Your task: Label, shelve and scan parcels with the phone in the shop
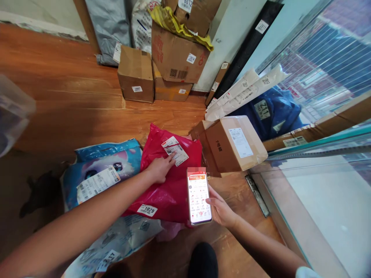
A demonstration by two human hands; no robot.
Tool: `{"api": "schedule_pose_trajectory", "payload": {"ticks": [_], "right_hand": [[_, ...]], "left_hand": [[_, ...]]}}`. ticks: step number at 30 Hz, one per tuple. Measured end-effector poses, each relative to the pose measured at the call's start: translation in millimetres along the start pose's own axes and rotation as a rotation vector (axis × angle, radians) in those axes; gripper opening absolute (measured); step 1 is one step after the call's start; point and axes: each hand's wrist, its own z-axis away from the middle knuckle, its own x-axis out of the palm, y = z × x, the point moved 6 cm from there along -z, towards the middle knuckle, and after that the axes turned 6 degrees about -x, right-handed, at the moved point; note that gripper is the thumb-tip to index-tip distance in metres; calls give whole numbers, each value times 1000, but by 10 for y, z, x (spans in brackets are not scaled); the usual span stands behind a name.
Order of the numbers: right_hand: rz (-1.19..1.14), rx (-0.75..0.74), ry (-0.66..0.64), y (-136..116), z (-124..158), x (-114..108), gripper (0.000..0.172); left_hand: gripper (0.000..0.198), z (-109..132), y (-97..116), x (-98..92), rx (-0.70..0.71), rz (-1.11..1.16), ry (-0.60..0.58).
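A smartphone [199, 199] with a lit screen of small icons is in my right hand [220, 208], the thumb lying over the screen's right edge. My left hand [161, 170] rests on a bright pink-red plastic parcel [174, 189]. Its index finger reaches onto the white shipping label [175, 151], while the other fingers curl loosely and grip nothing. Near the parcel's lower edge is a sticker [147, 210] reading 1029. To the left lies a blue printed bag [130, 148] with a cartoon face and its own label [98, 184]. Under my left forearm is a whitish plastic parcel [136, 231].
A brown carton [223, 146] stands just right of the red parcel. Several stacked boxes [179, 54] and a grey bag [110, 27] line the wall. Long white packages [246, 92], a black tube [246, 46] and a blue bag [278, 112] lean by the glass [324, 200].
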Motion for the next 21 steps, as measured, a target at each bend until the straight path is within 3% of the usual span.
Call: {"api": "schedule_pose_trajectory", "payload": {"ticks": [8,15,21], "right_hand": [[-17,-66,123,-42,-120,-23,60],[29,-69,145,-2,-127,-115,51],[41,-70,148,17,-92,-146,46]], "left_hand": [[72,-12,11,12,-4,-10,21],[80,0,89,-9,-41,-58,17],[63,55,204,-81,-152,-119,-53]]}}
